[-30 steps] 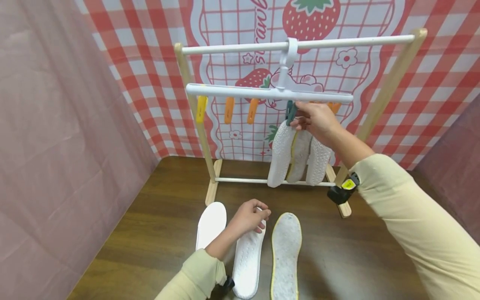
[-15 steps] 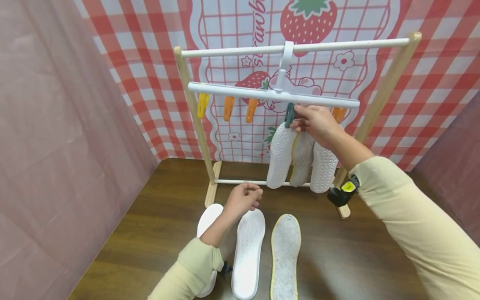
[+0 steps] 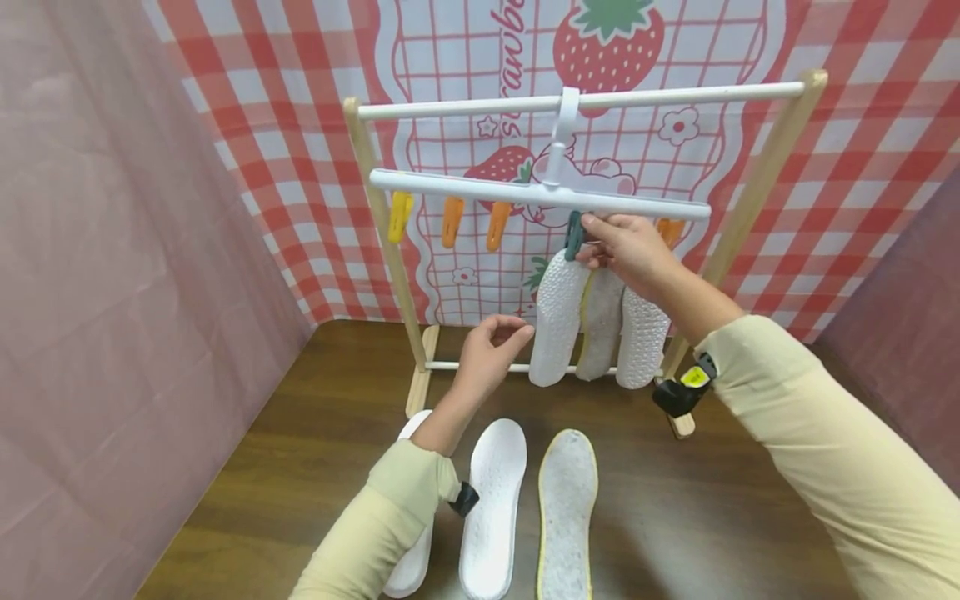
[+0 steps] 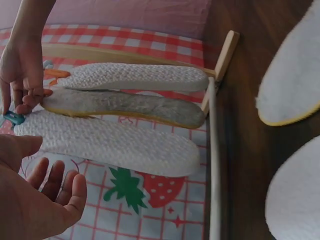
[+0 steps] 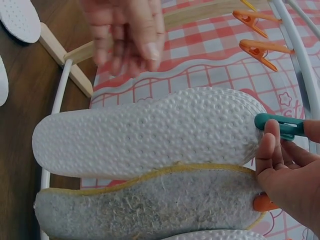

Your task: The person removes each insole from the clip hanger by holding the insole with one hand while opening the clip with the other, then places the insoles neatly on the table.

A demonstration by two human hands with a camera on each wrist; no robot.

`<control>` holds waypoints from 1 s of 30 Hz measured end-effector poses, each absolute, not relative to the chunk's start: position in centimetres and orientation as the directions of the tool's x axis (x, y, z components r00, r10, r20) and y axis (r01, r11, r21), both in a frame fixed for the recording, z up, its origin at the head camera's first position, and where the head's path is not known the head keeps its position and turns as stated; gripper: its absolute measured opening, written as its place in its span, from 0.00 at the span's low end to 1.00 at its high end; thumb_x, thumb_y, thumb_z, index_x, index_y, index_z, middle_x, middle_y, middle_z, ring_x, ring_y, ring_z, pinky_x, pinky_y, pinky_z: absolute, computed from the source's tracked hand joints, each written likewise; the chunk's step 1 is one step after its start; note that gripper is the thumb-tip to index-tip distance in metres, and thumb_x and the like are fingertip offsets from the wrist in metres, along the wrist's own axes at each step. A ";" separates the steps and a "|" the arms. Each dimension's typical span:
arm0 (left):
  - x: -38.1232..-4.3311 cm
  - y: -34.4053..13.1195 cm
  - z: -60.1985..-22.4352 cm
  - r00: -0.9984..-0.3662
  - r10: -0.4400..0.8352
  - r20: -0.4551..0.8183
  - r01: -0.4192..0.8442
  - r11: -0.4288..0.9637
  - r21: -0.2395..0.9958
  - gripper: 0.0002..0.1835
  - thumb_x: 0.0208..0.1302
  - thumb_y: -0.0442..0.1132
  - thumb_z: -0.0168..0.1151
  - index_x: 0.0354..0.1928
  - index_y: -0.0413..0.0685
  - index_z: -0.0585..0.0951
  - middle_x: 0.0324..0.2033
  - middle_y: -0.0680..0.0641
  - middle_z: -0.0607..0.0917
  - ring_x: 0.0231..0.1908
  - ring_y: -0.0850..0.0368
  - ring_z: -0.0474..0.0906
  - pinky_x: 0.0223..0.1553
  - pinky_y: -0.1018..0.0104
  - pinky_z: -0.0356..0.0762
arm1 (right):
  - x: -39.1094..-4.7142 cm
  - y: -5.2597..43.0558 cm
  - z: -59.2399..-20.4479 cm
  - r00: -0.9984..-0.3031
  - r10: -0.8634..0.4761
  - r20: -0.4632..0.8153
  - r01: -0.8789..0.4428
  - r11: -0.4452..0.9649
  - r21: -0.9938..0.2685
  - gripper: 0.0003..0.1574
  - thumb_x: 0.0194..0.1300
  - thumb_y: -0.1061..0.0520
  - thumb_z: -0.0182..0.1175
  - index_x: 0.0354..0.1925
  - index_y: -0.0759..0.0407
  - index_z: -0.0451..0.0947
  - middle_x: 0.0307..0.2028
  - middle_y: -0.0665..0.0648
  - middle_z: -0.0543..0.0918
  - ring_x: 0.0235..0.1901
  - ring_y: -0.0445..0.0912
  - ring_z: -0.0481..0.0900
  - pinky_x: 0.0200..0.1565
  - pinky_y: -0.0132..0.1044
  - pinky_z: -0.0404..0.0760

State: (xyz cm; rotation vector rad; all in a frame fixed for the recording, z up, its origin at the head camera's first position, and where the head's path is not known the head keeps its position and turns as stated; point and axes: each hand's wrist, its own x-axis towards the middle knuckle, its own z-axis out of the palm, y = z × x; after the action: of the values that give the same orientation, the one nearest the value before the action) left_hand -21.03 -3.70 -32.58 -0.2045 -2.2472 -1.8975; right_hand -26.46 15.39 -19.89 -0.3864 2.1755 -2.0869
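My right hand (image 3: 636, 254) pinches the dark green clip (image 3: 573, 236) under the white clip hanger (image 3: 495, 187). A white bumpy insole (image 3: 557, 321) hangs from this clip by its end. Beside it, to the right, hang a grey insole with yellow edging (image 3: 602, 321) and another white bumpy insole (image 3: 643, 342). In the right wrist view an orange clip (image 5: 264, 203) is at the grey insole's end. My left hand (image 3: 483, 354) is raised just left of the nearest hanging insole, fingers loosely bent with nothing in them.
A wooden rack with a white top rod (image 3: 465, 107) carries the hanger. A yellow clip (image 3: 400, 217) and two orange clips (image 3: 452, 222) hang unused at left. On the brown table (image 3: 675, 508) lie two white insoles (image 3: 491, 508) and a grey one (image 3: 567, 508).
My left hand has risen from over the middle white insole on the table to beside the hanging insoles. My right hand stays at the green clip; the hanger swayed slightly.
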 end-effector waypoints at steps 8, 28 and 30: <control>-22.3 -1.7 -30.7 -0.957 -0.035 0.289 0.284 0.111 0.952 0.17 0.57 0.36 0.65 0.48 0.37 0.76 0.46 0.39 0.81 0.48 0.48 0.77 0.51 0.64 0.78 | -26.5 15.4 -20.0 -0.967 -0.217 0.131 -0.139 0.021 -0.990 0.13 0.68 0.52 0.53 0.37 0.62 0.74 0.30 0.47 0.80 0.23 0.37 0.75 0.27 0.25 0.73; -23.4 -1.2 -30.6 -0.968 -0.028 0.251 0.245 0.137 0.960 0.14 0.63 0.39 0.60 0.45 0.35 0.80 0.39 0.38 0.83 0.36 0.54 0.78 0.39 0.66 0.82 | -26.4 15.6 -19.9 -0.971 -0.206 0.121 -0.143 0.094 -0.985 0.16 0.67 0.51 0.54 0.37 0.64 0.74 0.25 0.47 0.78 0.23 0.36 0.74 0.25 0.24 0.73; -23.4 -1.4 -30.6 -0.969 -0.015 0.246 0.242 0.124 0.962 0.14 0.63 0.39 0.59 0.46 0.35 0.80 0.39 0.37 0.83 0.35 0.53 0.78 0.38 0.64 0.83 | -26.3 15.5 -19.9 -0.973 -0.196 0.121 -0.141 0.096 -0.985 0.14 0.67 0.51 0.55 0.34 0.61 0.76 0.23 0.47 0.78 0.23 0.36 0.73 0.25 0.25 0.73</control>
State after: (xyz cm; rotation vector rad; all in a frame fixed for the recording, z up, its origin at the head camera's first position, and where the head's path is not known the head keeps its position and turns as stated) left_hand -23.37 -1.42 -30.56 -0.2259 -2.2002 -1.9455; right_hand -26.34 15.54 -19.87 -0.3530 2.2953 -2.0545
